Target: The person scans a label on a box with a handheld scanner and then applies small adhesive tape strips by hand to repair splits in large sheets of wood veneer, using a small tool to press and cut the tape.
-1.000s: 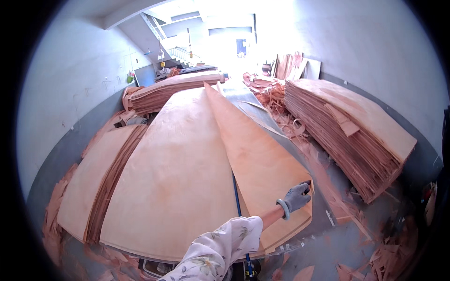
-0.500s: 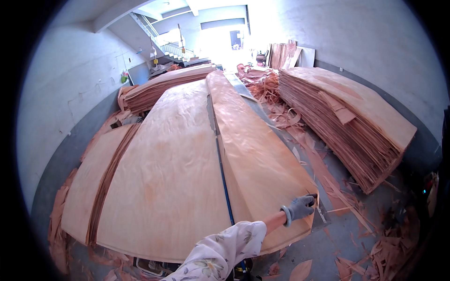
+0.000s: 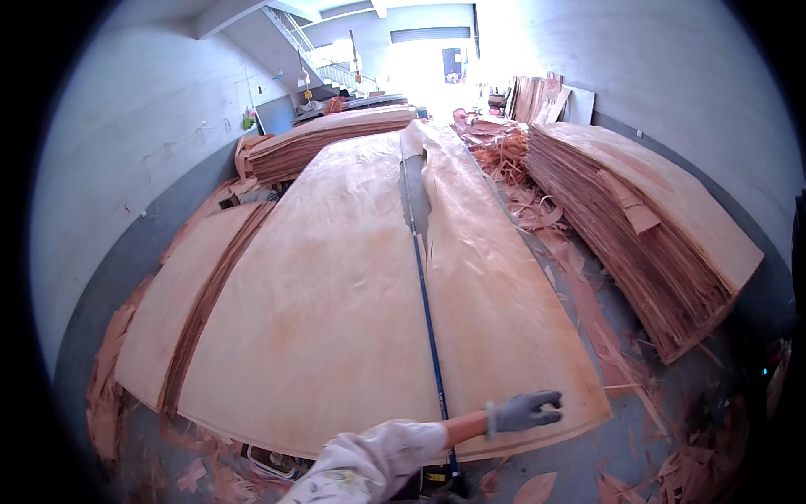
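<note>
1. Broadly, the pale tan, thin wood veneer layer (image 3: pixel 311 294) fills the space under, ahead of and left of the grey-gloved left hand (image 3: pixel 525 411). Whether it is one piece or two is unclear; well ahead of the hand, a ragged opening shows grey beneath. It looks light, floppy and easily torn, particularly near that opening and the wrinkles on its right part. A gentle hold at the near right corner, just beyond the fingers, with the palm supporting from below, should suit it better than a hard pinch.

2. Right of the hand and farther ahead stands a tall stack of reddish-brown veneer sheets (image 3: pixel 630 235), with loose pieces jutting from its side. As a whole it would be heavy.

3. Far ahead and left of the hand is another thick reddish veneer stack (image 3: pixel 332 143).

4. Well left of the hand lies a lower stack with a pale top (image 3: pixel 185 294).

5. Left of the hand, a slim dark-blue pole (image 3: pixel 428 328) runs lengthwise over the veneer layer and passes beneath the forearm; it looks stiff.

6. The left hand is over the near right corner, fingers parted and slightly curled, pinching nothing visible; contact is hard to tell. No right hand can be made out.
</note>
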A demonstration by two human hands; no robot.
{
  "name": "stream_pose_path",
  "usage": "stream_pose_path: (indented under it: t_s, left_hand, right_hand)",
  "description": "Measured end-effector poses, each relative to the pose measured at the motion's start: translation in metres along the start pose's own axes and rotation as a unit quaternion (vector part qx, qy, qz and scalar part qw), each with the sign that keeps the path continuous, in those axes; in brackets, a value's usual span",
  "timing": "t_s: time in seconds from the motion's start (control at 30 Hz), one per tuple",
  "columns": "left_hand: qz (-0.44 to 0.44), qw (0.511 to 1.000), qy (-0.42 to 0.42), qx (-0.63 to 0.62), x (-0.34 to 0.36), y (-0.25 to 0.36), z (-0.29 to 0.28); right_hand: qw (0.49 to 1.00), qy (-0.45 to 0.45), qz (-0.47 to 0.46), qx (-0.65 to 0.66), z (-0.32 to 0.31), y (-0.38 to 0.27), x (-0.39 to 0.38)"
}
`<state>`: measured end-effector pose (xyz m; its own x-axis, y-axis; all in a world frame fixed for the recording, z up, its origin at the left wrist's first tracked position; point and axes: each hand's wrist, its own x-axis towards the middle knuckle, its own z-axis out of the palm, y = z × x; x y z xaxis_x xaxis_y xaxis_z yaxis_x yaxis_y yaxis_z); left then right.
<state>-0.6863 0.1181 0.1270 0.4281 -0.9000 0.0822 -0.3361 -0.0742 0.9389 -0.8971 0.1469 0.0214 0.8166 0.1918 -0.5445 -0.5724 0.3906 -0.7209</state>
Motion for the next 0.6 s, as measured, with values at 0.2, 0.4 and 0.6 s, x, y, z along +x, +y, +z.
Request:
stream_pose_path:
  t_s: [0.2,0.4,0.6]
  left_hand:
    - [-0.13,0.951,0.275,-0.059,-0.208,-0.055,-0.068]
    - [-0.281,0.664,0.672,-0.169,-0.435,-0.116,-0.073]
    - [-0.186,0.411,0.843,-0.294,-0.521,-0.127,-0.074]
  right_hand:
    - [0.962,0.097,-0.208,-0.145,0.004,-0.024,-0.018]
    - [0.96,0.183,-0.193,-0.09,0.018,-0.03,-0.042]
    - [0.946,0.217,-0.154,-0.184,0.005,-0.053,-0.018]
